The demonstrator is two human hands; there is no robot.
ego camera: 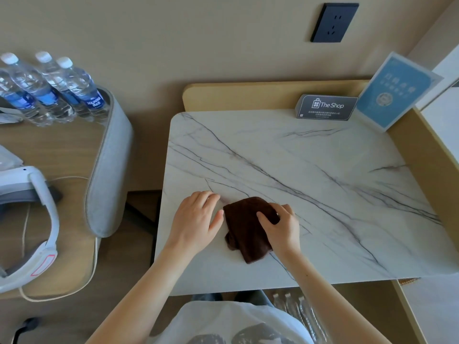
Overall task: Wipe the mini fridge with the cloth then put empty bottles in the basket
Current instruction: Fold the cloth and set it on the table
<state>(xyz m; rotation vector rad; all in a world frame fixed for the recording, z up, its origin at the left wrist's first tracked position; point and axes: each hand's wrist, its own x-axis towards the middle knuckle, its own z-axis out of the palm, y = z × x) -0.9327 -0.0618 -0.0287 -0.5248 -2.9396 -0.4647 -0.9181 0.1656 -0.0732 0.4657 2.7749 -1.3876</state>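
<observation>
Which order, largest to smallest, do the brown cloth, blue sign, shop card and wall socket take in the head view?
1. Blue sign.
2. Brown cloth; nearer the camera and partly under the right hand, so unsure.
3. Shop card and wall socket look alike.

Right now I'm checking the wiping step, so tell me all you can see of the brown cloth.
The cloth is dark brown, towel-like, folded into a rumpled pad. It lies near the front edge of the white marble-look top. The right hand, curled over it, grips its right side; the left hand lies open at its left edge.
</observation>
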